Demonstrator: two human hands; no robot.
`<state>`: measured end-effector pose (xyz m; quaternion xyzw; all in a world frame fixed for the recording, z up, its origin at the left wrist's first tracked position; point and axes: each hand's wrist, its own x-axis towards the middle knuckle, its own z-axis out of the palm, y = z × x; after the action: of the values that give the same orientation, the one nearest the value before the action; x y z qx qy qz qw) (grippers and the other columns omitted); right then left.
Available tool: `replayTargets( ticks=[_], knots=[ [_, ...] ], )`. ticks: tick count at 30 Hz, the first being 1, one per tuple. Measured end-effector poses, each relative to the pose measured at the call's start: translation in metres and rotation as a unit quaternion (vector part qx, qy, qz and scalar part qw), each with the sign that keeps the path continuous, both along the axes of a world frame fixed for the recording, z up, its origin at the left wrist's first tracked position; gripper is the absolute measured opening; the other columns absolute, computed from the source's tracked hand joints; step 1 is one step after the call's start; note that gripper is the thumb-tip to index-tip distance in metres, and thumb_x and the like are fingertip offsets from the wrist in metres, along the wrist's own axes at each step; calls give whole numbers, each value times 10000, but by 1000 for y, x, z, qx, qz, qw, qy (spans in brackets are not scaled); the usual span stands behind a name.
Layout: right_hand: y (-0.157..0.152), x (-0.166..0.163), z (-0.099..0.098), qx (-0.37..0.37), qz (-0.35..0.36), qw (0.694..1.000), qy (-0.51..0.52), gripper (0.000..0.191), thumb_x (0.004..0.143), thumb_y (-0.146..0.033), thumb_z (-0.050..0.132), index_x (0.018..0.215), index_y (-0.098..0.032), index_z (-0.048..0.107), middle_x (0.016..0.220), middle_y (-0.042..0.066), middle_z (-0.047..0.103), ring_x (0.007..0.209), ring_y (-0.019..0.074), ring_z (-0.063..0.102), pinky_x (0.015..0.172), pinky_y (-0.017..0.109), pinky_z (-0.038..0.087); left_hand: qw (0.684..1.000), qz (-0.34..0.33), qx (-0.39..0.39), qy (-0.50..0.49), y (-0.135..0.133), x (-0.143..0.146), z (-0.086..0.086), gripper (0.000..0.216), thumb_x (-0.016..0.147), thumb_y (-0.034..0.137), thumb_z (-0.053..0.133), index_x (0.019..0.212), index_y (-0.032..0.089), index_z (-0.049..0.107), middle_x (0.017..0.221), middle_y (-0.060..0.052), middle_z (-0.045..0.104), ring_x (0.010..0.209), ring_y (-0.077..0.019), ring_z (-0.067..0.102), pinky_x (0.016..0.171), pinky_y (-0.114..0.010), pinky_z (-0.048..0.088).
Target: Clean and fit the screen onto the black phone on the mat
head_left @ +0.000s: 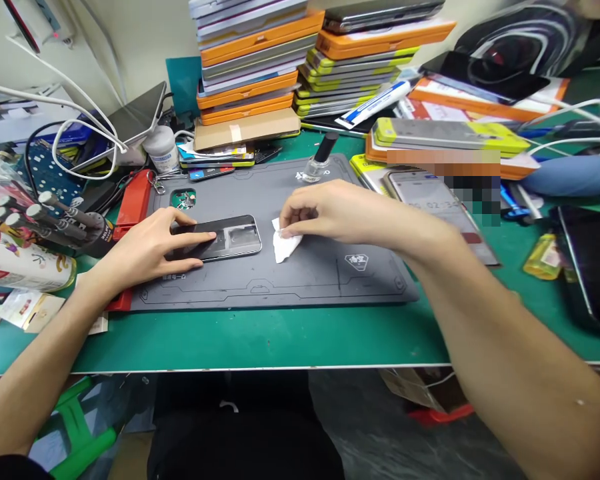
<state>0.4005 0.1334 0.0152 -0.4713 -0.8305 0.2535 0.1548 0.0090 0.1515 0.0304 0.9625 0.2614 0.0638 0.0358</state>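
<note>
A smartphone (pixel 240 238) with a dark glossy face lies flat on a grey work mat (pixel 260 287). My left hand (pixel 147 247) rests on the phone's left end, fingers spread, with one fingertip on its surface. To the right of the phone, my right hand (pixel 315 210) pinches a crumpled white tissue (pixel 284 248) just over the mat. A small glass bottle with a black cap (pixel 321 159) stands on the mat beyond my right hand.
Stacked orange and yellow cases (pixel 260 50) line the back. Screwdrivers (pixel 43 217) stand in a holder at left, near a red tool (pixel 134 200). Another phone (pixel 430 200) lies right of the mat; a dark device (pixel 593 260) sits at the far right. White cables (pixel 80 110) hang at left.
</note>
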Motion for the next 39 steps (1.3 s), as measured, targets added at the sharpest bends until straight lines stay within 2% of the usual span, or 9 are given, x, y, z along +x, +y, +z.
replayTargets(
  ticks=[3,8,14,21,26,30,39],
  knots=[
    [-4,-9,2,72,-19,997,32,223,1050,-448,713,1012,-274,847,1037,66,852,968,290,782,861,438,568,1000,4,-11,0,0,1,0,532,1145,614,630,1602,363,737,1434,-167,709,1270,-329,689,1117,-522,616],
    [-12,-21,-1,122,25,990,63,348,1141,-469,597,1075,-288,887,1149,76,865,1038,287,800,939,465,595,1000,9,-10,6,-1,0,-1,539,1141,611,637,1614,369,725,1441,-157,699,1273,-318,681,1130,-498,598],
    [-15,-26,-14,142,50,988,23,385,1173,-405,545,1173,-293,913,1117,63,864,1007,258,810,881,422,596,1000,7,-10,13,-1,0,-2,540,1148,621,618,1630,394,705,1432,-141,689,1256,-305,679,1099,-450,587],
    [-19,-32,-14,168,36,984,-39,396,1171,-329,510,1272,-266,888,1146,91,846,1018,265,799,791,399,556,1000,10,-11,9,-3,2,-2,553,1138,613,648,1644,395,692,1449,-140,692,1274,-323,683,1094,-457,583],
    [-17,-37,-16,183,22,982,-43,385,1160,-306,515,1252,-230,882,1126,105,842,992,270,799,760,392,540,999,24,-21,13,-4,3,-1,620,1143,682,599,1648,333,686,1461,-141,707,1288,-313,687,1116,-443,571],
    [-17,-38,-15,183,25,982,-40,352,1152,-297,548,1216,-225,886,1105,101,838,983,261,798,771,386,537,999,44,-23,17,-5,3,0,680,1127,697,621,1693,319,624,1472,-139,714,1296,-318,690,1106,-435,572],
    [-26,-30,-6,183,96,977,-42,313,1162,-253,568,1114,-236,877,983,45,820,850,187,765,729,324,493,997,70,-22,33,-10,7,3,735,1120,681,651,1719,267,548,1510,-151,712,1337,-328,691,1132,-440,566]
  ],
)
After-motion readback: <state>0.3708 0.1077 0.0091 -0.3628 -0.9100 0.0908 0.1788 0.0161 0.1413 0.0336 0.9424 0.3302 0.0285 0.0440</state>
